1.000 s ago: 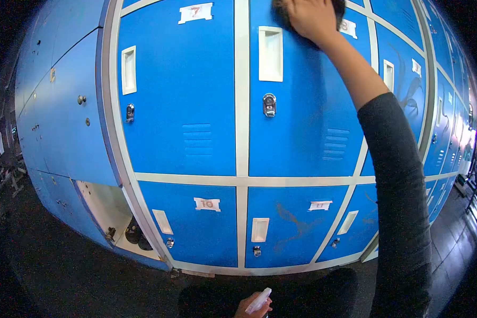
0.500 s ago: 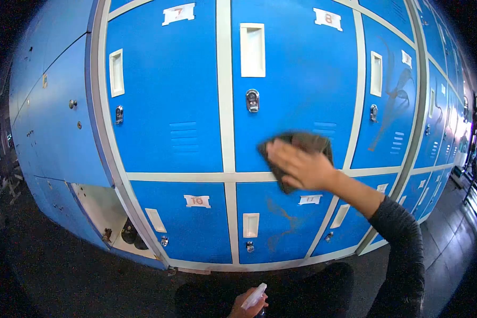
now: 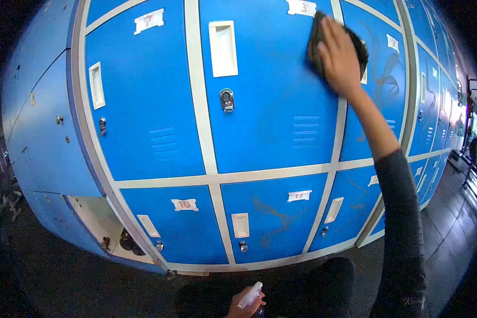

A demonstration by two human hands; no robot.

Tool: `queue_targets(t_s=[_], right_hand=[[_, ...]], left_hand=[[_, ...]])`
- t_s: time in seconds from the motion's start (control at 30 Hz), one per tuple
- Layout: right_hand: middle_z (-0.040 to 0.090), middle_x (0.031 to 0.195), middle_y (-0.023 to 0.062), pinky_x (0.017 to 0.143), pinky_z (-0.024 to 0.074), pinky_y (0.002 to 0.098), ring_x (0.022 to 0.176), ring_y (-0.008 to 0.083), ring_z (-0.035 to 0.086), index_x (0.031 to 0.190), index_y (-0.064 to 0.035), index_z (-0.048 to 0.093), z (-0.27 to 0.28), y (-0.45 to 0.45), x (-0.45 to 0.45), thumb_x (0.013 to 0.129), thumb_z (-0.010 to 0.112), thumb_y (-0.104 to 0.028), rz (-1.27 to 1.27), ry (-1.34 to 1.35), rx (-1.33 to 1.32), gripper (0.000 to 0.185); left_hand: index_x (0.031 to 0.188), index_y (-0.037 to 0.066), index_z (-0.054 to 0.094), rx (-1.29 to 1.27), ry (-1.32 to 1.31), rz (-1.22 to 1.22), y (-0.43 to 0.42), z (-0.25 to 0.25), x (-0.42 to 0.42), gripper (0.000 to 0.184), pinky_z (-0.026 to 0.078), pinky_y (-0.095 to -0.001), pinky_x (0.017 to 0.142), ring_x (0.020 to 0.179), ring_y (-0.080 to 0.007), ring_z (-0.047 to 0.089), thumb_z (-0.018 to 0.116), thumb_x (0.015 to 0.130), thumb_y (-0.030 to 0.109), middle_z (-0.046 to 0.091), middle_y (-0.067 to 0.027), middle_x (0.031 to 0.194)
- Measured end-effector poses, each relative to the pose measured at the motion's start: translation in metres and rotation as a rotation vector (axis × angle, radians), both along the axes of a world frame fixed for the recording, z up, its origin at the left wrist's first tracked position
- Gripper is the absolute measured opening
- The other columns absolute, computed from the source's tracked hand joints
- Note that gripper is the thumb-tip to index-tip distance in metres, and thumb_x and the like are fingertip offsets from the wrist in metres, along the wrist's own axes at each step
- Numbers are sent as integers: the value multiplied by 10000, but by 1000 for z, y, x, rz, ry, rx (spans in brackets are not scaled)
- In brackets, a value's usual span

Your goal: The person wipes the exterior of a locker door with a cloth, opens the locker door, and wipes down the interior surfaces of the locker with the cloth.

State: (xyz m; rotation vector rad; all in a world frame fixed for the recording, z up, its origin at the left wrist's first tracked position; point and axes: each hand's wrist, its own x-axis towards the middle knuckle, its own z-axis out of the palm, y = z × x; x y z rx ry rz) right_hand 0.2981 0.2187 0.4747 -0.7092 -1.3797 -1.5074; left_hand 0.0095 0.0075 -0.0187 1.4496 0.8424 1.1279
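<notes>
With its fingers over a dark cloth (image 3: 316,50), my right hand (image 3: 342,61) presses it against the right edge of a blue locker door (image 3: 270,106), just below and right of that door's number label (image 3: 302,7). Low in the view, my left hand (image 3: 244,305) is wrapped round a spray bottle with a white trigger head (image 3: 250,295); the bottle's body is mostly hidden. Dark smudges mark the door to the right (image 3: 384,79) and the lower door labelled 11 (image 3: 273,220).
White frames (image 3: 196,90) divide the lockers, which have recessed handles and small metal locks. At the lower left an open compartment (image 3: 93,214) holds dark shoes (image 3: 130,242). Dark floor (image 3: 440,233) shows at right, with equipment standing beyond it. My knees are below the lockers.
My right hand and the cloth have swept down the door, then back up to its right edge. The lockers have shifted left in view. My left hand still holds the spray bottle.
</notes>
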Motion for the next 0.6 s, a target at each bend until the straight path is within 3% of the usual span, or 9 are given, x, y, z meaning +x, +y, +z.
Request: queue_targets(t_s=[0.03,0.1,0.2,0.3,0.33,0.47,0.57,0.6], right_hand=[[350,1359,167,1028,277,434,1251,325,339,1335,-104,376,18,3,4,882,454,-288,-5,69,78,495],[263,1381,240,1032,238,452,1270,368,269,1298,-3,380,29,-14,-13,894,391,-279,32,285,-59,490],[293,1347,246,1018,251,454,1243,385,291,1299,-38,393,18,-14,-21,881,421,-275,-45,265,80,481],[334,1346,197,1032,256,420,1246,351,321,1335,-157,400,-15,-3,-13,899,434,-303,-67,154,92,462],[340,1319,205,1033,253,425,1226,377,323,1320,-195,428,-28,-6,-14,885,464,-308,-9,109,36,452],[290,1382,201,1044,252,455,1276,368,291,1339,-168,391,-102,-29,-18,808,539,-309,-48,-52,-237,569],[269,1407,189,1045,265,454,1296,357,281,1336,-161,389,-165,-37,-5,781,556,-306,-22,-356,-562,598],[260,1424,148,1036,290,450,1300,332,287,1338,-173,385,-186,-37,2,794,539,-307,-47,-527,-648,581]], left_hand=[[1226,8,472,20,8,-4,1,-3,0,391,488,-256,534,626,-127,599,554,849,75,593,-72,865],[1224,11,474,-49,16,-7,1,0,0,387,485,-254,533,625,-125,598,552,850,71,592,-71,868],[1222,14,477,-206,13,-6,-3,15,3,382,481,-250,531,625,-121,598,549,851,62,591,-70,875],[1222,11,476,-121,-2,-8,-4,12,1,381,480,-247,530,631,-122,603,549,851,55,592,-69,880],[1223,7,474,-72,-22,-19,-1,3,0,382,480,-247,532,633,-124,606,549,851,55,593,-70,880],[1219,-10,470,154,19,-7,0,4,0,382,484,-248,542,649,-132,620,551,853,61,597,-78,887],[1217,-18,470,-227,72,-15,0,6,-1,382,487,-250,555,658,-134,625,555,855,67,596,-83,890],[1218,-16,471,-122,66,-10,0,5,-1,382,488,-250,555,658,-135,624,555,853,64,596,-82,890]])
